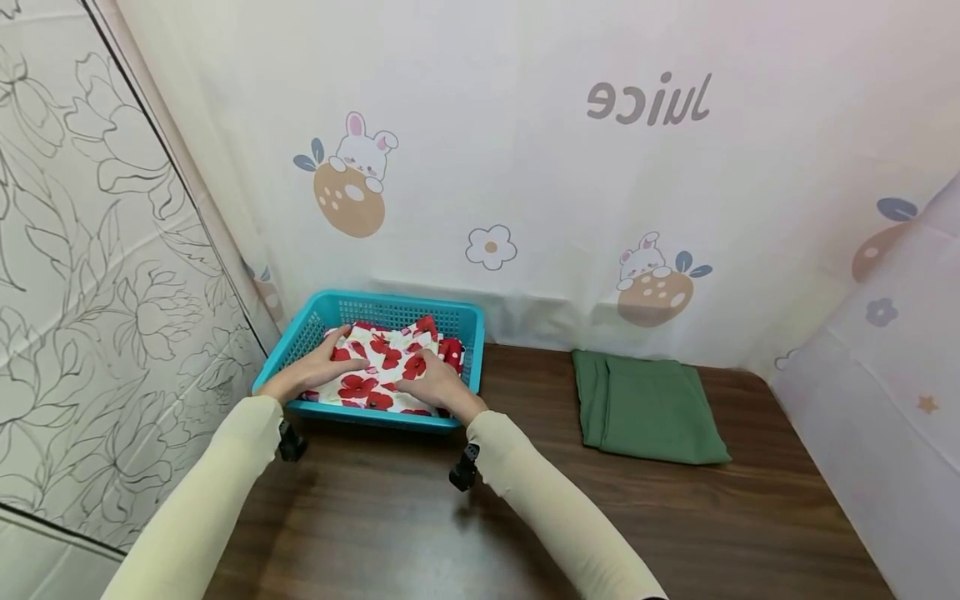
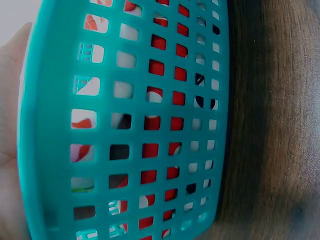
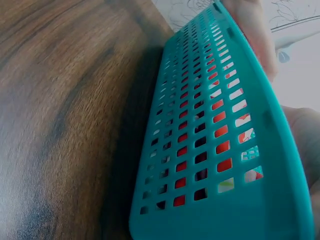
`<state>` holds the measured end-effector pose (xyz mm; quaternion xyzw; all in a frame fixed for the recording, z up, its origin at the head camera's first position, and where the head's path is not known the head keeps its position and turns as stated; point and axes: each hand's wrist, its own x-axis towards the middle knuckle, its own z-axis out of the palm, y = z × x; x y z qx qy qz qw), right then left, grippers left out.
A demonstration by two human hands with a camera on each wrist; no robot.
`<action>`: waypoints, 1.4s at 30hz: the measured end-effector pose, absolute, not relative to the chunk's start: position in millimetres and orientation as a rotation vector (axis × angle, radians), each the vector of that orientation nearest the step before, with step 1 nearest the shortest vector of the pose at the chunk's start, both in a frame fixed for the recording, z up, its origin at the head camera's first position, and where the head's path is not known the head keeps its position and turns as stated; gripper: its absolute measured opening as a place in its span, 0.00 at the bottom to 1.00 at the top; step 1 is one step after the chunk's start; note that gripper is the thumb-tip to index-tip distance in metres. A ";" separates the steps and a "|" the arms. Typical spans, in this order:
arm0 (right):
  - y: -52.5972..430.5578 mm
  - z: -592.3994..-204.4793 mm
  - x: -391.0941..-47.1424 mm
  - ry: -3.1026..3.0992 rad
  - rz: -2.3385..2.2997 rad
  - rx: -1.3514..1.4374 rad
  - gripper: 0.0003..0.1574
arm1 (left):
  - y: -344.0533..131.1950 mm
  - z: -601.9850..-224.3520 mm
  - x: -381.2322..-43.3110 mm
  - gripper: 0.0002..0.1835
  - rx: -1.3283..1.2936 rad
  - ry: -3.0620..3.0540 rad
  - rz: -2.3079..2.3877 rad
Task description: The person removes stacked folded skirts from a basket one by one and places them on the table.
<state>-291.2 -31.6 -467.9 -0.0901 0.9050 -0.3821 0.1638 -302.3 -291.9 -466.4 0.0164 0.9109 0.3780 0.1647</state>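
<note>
A folded white cloth with red flowers lies in a turquoise plastic basket. My left hand rests on the cloth's left side, its thumb spread from the extended fingers. At the right side, my right hand touches the cloth with thumb and fingers apart. Both forearms reach in over the front rim. From the left wrist, the basket's perforated wall hides most of the hand. The right wrist view shows the right hand partly behind the rim.
Red fabric with white dots shows in the basket at the right of the flowered cloth. A folded green cloth lies on the dark wooden table to the right. A printed curtain hangs behind.
</note>
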 end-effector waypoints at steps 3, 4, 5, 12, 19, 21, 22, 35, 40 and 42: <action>-33.1 -467.8 -291.0 2.582 -1.086 -0.261 0.53 | -291.9 -468.0 -303.7 0.61 0.071 2.588 1.045; -33.6 -467.6 -290.8 2.586 -1.087 -0.262 0.52 | -292.1 -468.8 -304.0 0.60 0.084 2.602 1.023; -33.8 -467.6 -290.8 2.588 -1.094 -0.274 0.52 | -292.3 -469.5 -304.3 0.60 0.093 2.616 1.001; -29.8 -471.7 -292.0 2.592 -1.052 -0.437 0.41 | -294.3 -471.1 -301.8 0.54 0.106 2.654 1.003; -33.0 -476.4 -294.6 2.660 -1.035 -0.490 0.35 | -294.7 -470.4 -300.4 0.42 0.191 2.688 0.975; -32.9 -478.1 -295.4 2.688 -1.034 -0.508 0.31 | -293.5 -470.6 -300.0 0.41 0.201 2.691 0.975; -32.6 -478.6 -295.5 2.690 -1.044 -0.514 0.30 | -293.1 -470.9 -299.8 0.41 0.195 2.691 0.976; -33.9 -477.5 -296.4 2.584 -1.047 -0.461 0.32 | -292.5 -472.8 -303.7 0.39 0.197 2.654 0.969; -34.5 -479.2 -296.8 2.568 -1.115 -0.447 0.26 | -291.7 -473.0 -305.1 0.33 0.158 2.666 0.956; -35.3 -479.1 -296.5 2.568 -1.145 -0.442 0.26 | -291.5 -472.6 -304.8 0.32 0.148 2.676 0.958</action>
